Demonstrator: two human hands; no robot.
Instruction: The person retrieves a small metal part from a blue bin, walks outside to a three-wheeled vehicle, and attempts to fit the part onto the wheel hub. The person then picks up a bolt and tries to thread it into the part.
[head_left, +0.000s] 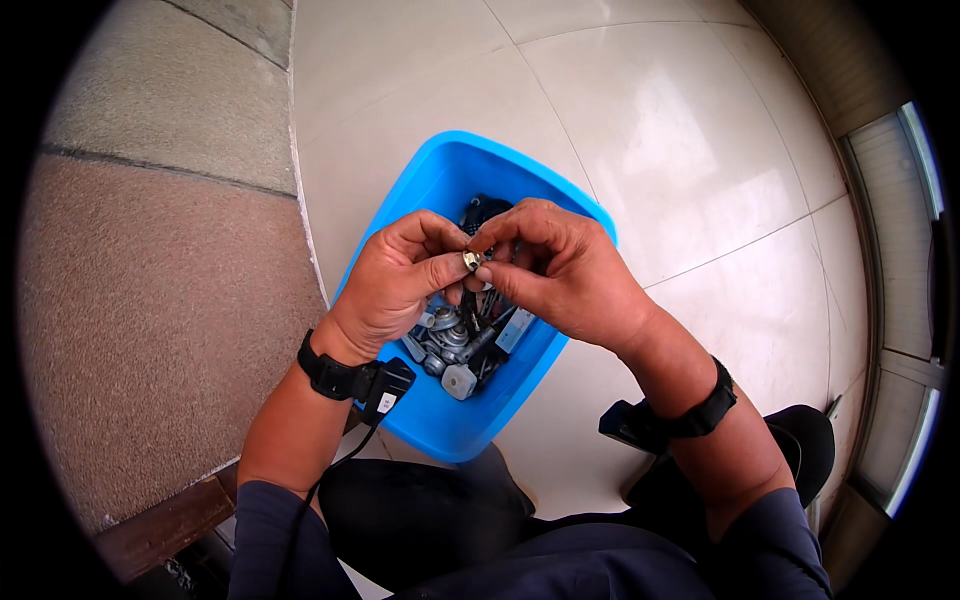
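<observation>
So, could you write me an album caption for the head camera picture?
Left hand and right hand pinch a small metal part above a blue bin of mixed hardware.

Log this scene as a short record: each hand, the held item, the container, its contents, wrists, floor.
Left hand: fingertips pinching the small metal piece
Right hand: thumb and fingers closed on the same piece
Held item: small, shiny, gold-toned; exact type too small to tell
Container: blue plastic tub, below the hands
Contents: jumbled metal parts and a pale block; some hidden by the hands
Wrists: black strap on the left, another on the right
Floor: pale, glossy tiles
</observation>
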